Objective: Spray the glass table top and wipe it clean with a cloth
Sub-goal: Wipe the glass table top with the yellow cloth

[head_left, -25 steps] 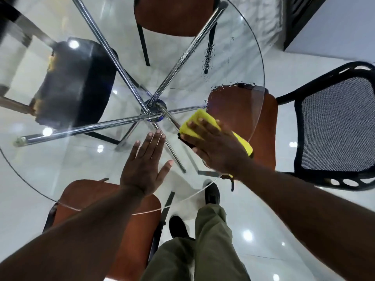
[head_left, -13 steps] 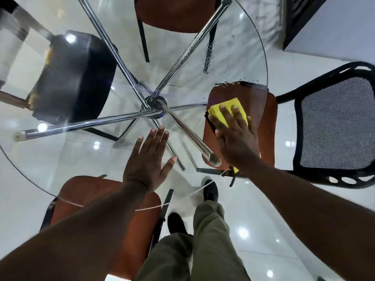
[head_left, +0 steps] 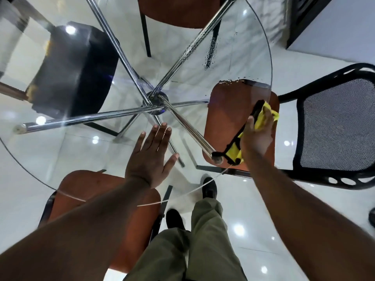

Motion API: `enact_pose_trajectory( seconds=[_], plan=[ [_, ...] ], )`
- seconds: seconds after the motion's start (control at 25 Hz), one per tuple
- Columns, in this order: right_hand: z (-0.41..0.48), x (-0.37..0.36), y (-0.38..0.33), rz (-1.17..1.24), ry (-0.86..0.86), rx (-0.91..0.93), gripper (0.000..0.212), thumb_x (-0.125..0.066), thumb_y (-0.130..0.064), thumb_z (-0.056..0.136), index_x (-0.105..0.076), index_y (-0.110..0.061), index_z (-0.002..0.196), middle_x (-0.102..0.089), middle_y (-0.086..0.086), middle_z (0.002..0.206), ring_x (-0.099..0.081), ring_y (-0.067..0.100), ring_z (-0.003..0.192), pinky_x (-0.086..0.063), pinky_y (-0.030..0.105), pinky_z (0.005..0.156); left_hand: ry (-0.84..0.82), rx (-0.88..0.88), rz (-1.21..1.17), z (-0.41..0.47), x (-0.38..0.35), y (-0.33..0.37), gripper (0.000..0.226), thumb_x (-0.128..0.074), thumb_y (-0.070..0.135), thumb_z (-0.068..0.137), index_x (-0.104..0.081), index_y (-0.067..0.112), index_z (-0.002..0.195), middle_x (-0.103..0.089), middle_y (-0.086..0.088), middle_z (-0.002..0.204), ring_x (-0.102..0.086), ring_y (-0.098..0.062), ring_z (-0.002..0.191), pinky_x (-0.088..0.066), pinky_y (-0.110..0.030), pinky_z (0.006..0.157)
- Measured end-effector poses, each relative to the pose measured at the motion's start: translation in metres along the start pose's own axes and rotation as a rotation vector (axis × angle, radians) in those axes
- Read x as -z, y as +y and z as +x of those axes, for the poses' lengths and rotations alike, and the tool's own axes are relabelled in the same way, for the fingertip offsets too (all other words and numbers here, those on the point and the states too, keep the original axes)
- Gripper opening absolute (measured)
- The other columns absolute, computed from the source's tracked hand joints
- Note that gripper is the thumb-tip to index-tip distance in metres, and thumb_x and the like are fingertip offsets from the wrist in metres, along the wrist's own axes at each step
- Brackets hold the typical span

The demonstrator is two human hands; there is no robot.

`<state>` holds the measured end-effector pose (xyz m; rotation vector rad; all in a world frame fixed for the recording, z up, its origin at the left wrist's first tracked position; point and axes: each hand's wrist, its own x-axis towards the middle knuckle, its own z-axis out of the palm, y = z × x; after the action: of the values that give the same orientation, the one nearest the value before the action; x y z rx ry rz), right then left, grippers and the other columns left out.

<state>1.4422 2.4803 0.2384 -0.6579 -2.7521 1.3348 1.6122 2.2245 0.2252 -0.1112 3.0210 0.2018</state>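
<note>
One cloth (head_left: 263, 118) in right hand (head_left: 256, 136), left hand (head_left: 150, 159) flat, three orange seats (head_left: 178, 11) (head_left: 229, 110) (head_left: 91, 185).

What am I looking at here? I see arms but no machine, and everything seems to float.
There is no machine: one person wears a wide-angle camera on the head, looking down at their own arms; this is the only view. Things seem to float because the round glass table top is see-through: its chrome legs and brown chair seats show beneath. The left hand lies flat on the glass, fingers straight. The right hand holds a yellow cloth at the table's right edge. The specks farther off look like spray droplets.
</note>
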Motion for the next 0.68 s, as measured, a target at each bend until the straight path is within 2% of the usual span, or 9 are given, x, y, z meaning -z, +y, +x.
enact_pose_trajectory(
  seconds=[0.08, 0.2, 0.28, 0.32, 0.4, 0.52, 0.6, 0.68],
  plan=[
    [0.025, 0.009, -0.011, 0.021, 0.009, -0.034, 0.055, -0.059, -0.031, 0.107, -0.045, -0.032, 0.160, -0.059, -0.001, 0.155, -0.059, 0.028, 0.138, -0.038, 0.018, 0.099, 0.017, 0.000, 0.009, -0.001, 0.000, 0.001, 0.078, -0.029, 0.058, 0.106, -0.001, 0.017, 0.166, -0.001, -0.003, 0.174, 0.000, -0.021, 0.161, -0.010, -0.049, 0.129],
    [-0.039, 0.004, 0.005, 0.076, 0.023, -0.081, 0.058, -0.060, -0.032, 0.107, -0.041, -0.030, 0.162, -0.062, 0.005, 0.152, -0.060, 0.033, 0.135, -0.044, 0.027, 0.104, 0.004, -0.005, 0.012, -0.002, 0.000, -0.002, 0.079, -0.028, 0.059, 0.105, 0.001, 0.017, 0.166, 0.003, -0.002, 0.175, 0.001, -0.021, 0.161, -0.014, -0.051, 0.128],
    [-0.087, 0.004, 0.021, 0.148, -0.045, -0.036, 0.059, -0.060, -0.031, 0.107, -0.039, -0.030, 0.162, -0.065, 0.009, 0.142, -0.064, 0.033, 0.125, -0.048, 0.029, 0.102, 0.021, -0.010, 0.008, -0.001, 0.000, 0.000, 0.079, -0.029, 0.058, 0.105, -0.002, 0.016, 0.166, 0.001, -0.003, 0.175, -0.001, -0.022, 0.161, -0.016, -0.051, 0.128],
    [-0.089, 0.006, 0.025, 0.136, -0.063, 0.012, 0.059, -0.058, -0.032, 0.107, -0.038, -0.031, 0.162, -0.066, 0.010, 0.135, -0.065, 0.034, 0.120, -0.051, 0.035, 0.102, 0.027, -0.006, 0.010, -0.001, 0.001, 0.002, 0.079, -0.031, 0.058, 0.105, -0.004, 0.015, 0.166, -0.001, -0.003, 0.175, -0.002, -0.022, 0.161, -0.016, -0.052, 0.128],
    [-0.037, 0.005, 0.016, 0.012, -0.054, 0.050, 0.058, -0.056, -0.034, 0.108, -0.036, -0.030, 0.163, -0.066, 0.016, 0.133, -0.064, 0.039, 0.120, -0.050, 0.041, 0.101, 0.032, -0.013, 0.017, -0.001, 0.001, 0.002, 0.079, -0.033, 0.057, 0.105, -0.008, 0.014, 0.166, -0.004, -0.005, 0.174, -0.005, -0.023, 0.161, -0.016, -0.052, 0.128],
    [0.055, 0.008, -0.017, -0.075, -0.089, 0.027, 0.058, -0.053, -0.034, 0.110, -0.035, -0.027, 0.164, -0.065, 0.017, 0.143, -0.064, 0.041, 0.125, -0.049, 0.038, 0.100, 0.048, -0.016, 0.036, -0.001, 0.003, 0.004, 0.079, -0.036, 0.056, 0.105, -0.011, 0.013, 0.166, -0.006, -0.006, 0.174, -0.007, -0.024, 0.161, -0.017, -0.051, 0.128],
    [0.056, 0.014, -0.023, -0.058, -0.114, 0.010, 0.058, -0.053, -0.035, 0.109, -0.033, -0.029, 0.164, -0.063, 0.014, 0.148, -0.064, 0.041, 0.126, -0.049, 0.036, 0.099, 0.052, -0.012, 0.054, -0.001, 0.003, 0.003, 0.079, -0.038, 0.056, 0.104, -0.013, 0.012, 0.166, -0.007, -0.006, 0.174, -0.008, -0.024, 0.161, -0.018, -0.052, 0.127],
    [0.017, 0.018, -0.012, -0.036, -0.125, -0.053, 0.059, -0.052, -0.037, 0.110, -0.030, -0.034, 0.165, -0.065, 0.012, 0.146, -0.066, 0.043, 0.123, -0.051, 0.037, 0.096, 0.050, -0.002, 0.059, -0.001, 0.002, 0.002, 0.079, -0.039, 0.056, 0.104, -0.015, 0.012, 0.165, -0.008, -0.005, 0.174, -0.010, -0.025, 0.161, -0.020, -0.053, 0.126]
  ],
)
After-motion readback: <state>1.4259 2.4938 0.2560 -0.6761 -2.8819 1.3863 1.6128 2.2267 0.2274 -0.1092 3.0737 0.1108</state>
